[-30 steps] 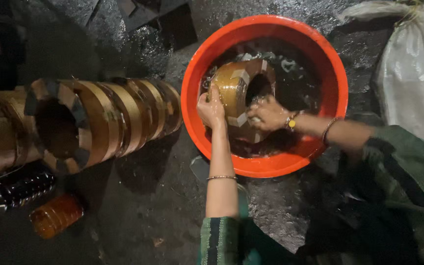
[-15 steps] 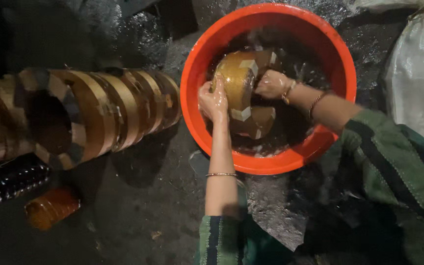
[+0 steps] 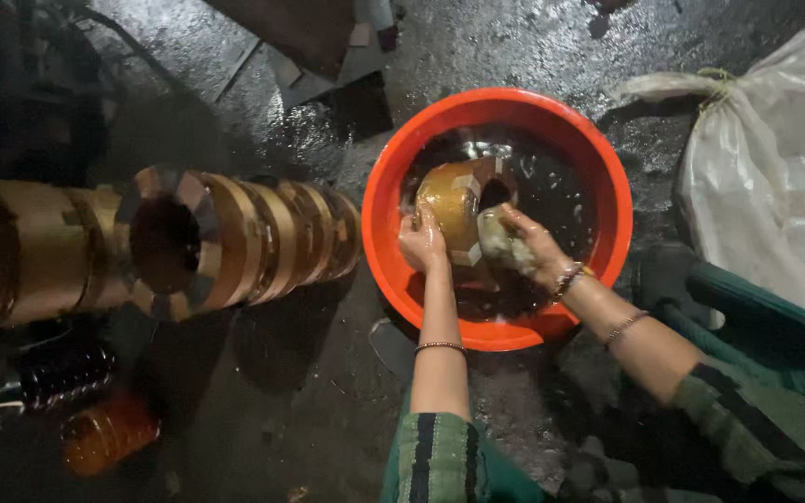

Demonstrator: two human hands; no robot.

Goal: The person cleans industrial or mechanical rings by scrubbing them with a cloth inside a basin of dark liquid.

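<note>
- We see the ring [image 3: 458,210], a gold metal piece with a hollow centre, sitting partly in dark water inside the orange basin [image 3: 393,270], toward the basin's 10 o'clock side.
- Our left hand [image 3: 423,244] clasps the ring's lower left flank, fingers curled and pressed together against the metal.
- Our right hand [image 3: 531,250] is at the ring's 4 o'clock edge, fingers closed around a pale rag [image 3: 498,244] that presses on the rim beside the bore.
- The ring lies up and between both hands: at 1 o'clock from the left fingers, at 10 o'clock from the right ones. Both hands touch it (neither is clearly nearer).
- Its axis seems tilted, the bore opening toward 2 o'clock; we judge this from the dark hole showing on that side.
- At 9 o'clock from the basin, on the wet floor [image 3: 533,47], a stack [image 3: 244,237] of about 5 similar rings lies on its side, just beside the basin rim but apart from it as far as we can tell.
- A white sack [image 3: 775,186] lies at 3 o'clock, well clear of the hands.
- 2 bottles [image 3: 109,433] rest at 8 o'clock, far from the work.
- Only the basin wall hems the hands in.
</note>
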